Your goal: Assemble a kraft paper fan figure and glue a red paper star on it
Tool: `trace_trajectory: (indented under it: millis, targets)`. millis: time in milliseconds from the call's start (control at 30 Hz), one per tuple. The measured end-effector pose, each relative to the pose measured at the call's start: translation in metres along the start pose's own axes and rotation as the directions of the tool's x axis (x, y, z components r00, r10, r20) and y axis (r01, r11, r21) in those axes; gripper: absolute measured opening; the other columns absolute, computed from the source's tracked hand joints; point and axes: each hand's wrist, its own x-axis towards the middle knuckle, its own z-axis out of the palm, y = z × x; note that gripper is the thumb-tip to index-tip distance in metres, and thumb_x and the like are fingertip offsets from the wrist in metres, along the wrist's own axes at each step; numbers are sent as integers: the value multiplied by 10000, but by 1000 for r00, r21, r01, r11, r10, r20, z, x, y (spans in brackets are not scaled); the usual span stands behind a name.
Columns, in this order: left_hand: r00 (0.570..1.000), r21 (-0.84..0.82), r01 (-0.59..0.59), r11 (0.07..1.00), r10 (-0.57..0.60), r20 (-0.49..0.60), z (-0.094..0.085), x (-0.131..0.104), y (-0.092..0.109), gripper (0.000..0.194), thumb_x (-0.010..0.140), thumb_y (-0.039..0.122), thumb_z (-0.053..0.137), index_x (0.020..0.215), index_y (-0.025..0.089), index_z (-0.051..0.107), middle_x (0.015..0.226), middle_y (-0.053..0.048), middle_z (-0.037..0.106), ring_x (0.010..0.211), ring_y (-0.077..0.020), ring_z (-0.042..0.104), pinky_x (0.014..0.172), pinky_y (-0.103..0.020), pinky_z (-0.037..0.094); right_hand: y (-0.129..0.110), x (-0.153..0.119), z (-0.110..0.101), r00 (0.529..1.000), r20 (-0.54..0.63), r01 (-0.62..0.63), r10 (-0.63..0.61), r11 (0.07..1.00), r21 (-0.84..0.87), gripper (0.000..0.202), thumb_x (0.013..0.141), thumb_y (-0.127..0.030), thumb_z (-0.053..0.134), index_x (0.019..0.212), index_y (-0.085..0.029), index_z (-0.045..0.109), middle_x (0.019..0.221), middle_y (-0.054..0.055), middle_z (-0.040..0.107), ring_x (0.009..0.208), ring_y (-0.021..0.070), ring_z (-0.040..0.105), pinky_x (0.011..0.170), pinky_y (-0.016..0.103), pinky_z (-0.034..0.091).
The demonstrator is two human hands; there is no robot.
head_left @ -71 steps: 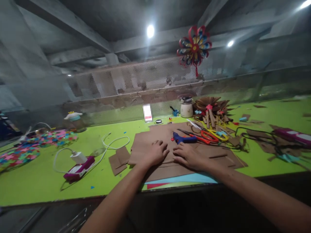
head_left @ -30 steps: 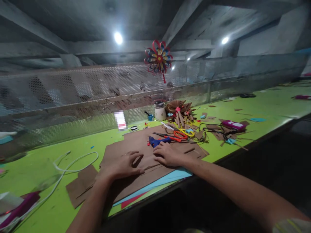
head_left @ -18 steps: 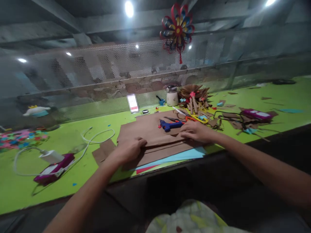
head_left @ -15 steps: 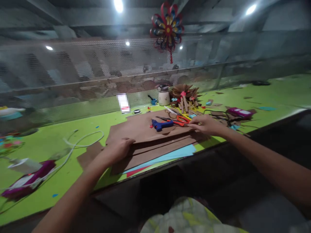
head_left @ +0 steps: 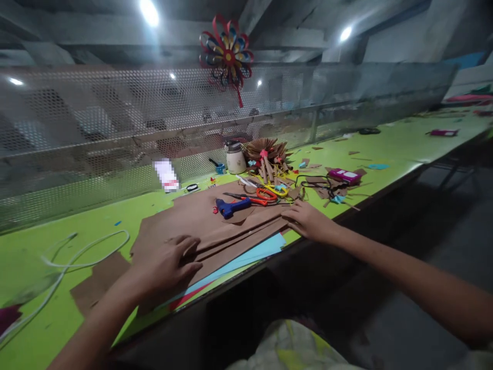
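A stack of brown paper sheets (head_left: 175, 221) lies near the front edge of the green table. My left hand (head_left: 164, 264) rests on the stack's left front part, its fingers and thumb apart. At the right end, my right hand (head_left: 310, 221) touches the sheets' edge with its fingers stretched out and slightly apart. A blue glue gun (head_left: 233, 207) lies on the top sheet. Beside it are orange-handled scissors (head_left: 266, 194) and yellow-handled scissors (head_left: 282, 191). Light blue paper (head_left: 246, 255) and a strip of red paper (head_left: 190, 296) stick out from under the stack.
A jar (head_left: 235, 158) and a folded brown paper craft (head_left: 265, 156) stand near the mesh screen (head_left: 115, 118). A white cable (head_left: 77, 264) loops at left. Purple box (head_left: 344, 176) and paper scraps lie at right. A paper flower ornament (head_left: 228, 56) hangs above.
The view has turned to the right. The front edge of the top brown sheets, raised before between my hands, now lies lower. My left hand's fingers have spread on the paper.
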Motion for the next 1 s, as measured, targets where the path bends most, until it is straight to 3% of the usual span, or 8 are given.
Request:
trace_trajectory:
  millis: [133, 233, 400, 600, 733, 800, 867, 1000]
  targets:
    - [991, -56, -100, 993, 105, 79, -2, -2, 15, 665, 706, 584, 458, 1283, 259, 395, 1305, -70, 432, 1128, -269, 434, 914, -344, 340, 19, 18, -1, 998, -59, 11, -12, 1000, -19, 230, 834, -171, 421, 870, -160, 648, 764, 86, 610, 736, 185, 520, 653, 293, 400]
    - [996, -5, -71, 997, 71, 54, -3, 7, 24, 645, 757, 540, 404, 1314, 218, 347, 1268, -96, 476, 1068, -274, 490, 861, -344, 374, 26, 42, -16, 997, -67, 22, -23, 1000, -5, 217, 825, -183, 446, 838, -169, 662, 724, 60, 609, 692, 162, 535, 618, 261, 394]
    - [999, 180, 21, 984, -26, 24, -6, 22, 23, 439, 860, 344, 236, 971, 168, 622, 898, -118, 665, 795, -258, 607, 700, -331, 404, 30, 68, -38, 997, -75, 4, 8, 987, 160, 176, 800, -217, 500, 808, -167, 668, 735, 39, 651, 661, 141, 578, 611, 242, 428]
    - [986, 291, 162, 943, -148, -70, -12, 23, 20, 478, 866, 307, 206, 801, 154, 655, 753, -153, 668, 661, -278, 611, 580, -334, 389, 40, 26, -39, 951, -183, -192, 250, 939, 284, 183, 807, -267, 502, 831, -170, 655, 800, 46, 673, 725, 159, 602, 689, 284, 457]
    - [985, 246, 164, 955, -144, -98, -10, 21, 17, 425, 854, 331, 261, 824, 191, 661, 777, -126, 678, 707, -285, 614, 599, -338, 411, 36, -10, -29, 996, 9, -86, 86, 977, 195, 218, 811, -316, 505, 892, -177, 652, 865, 78, 656, 826, 192, 568, 760, 332, 439]
    - [990, 192, 105, 976, -83, -115, -4, 18, 15, 386, 852, 331, 292, 932, 213, 650, 871, -110, 677, 745, -265, 619, 628, -328, 436, 34, -20, -21, 995, 64, -80, 73, 991, 111, 259, 824, -339, 485, 960, -180, 638, 960, 96, 634, 906, 213, 539, 808, 362, 418]
    - [981, 156, -37, 987, 66, -182, 5, 12, 13, 354, 850, 297, 324, 1045, 233, 612, 1034, -102, 637, 842, -240, 612, 692, -318, 457, 37, -25, -14, 991, 50, -125, 125, 992, 1, 283, 840, -340, 456, 966, -163, 636, 988, 111, 623, 936, 228, 520, 826, 378, 406]
    - [850, 255, -316, 914, 392, -351, 24, -6, 18, 327, 807, 197, 426, 1088, 246, 585, 1228, -107, 514, 1160, -278, 428, 876, -413, 413, 56, -26, -5, 974, -16, -223, 224, 957, -185, 273, 824, -327, 471, 868, -137, 663, 890, 118, 645, 885, 240, 520, 808, 389, 403]
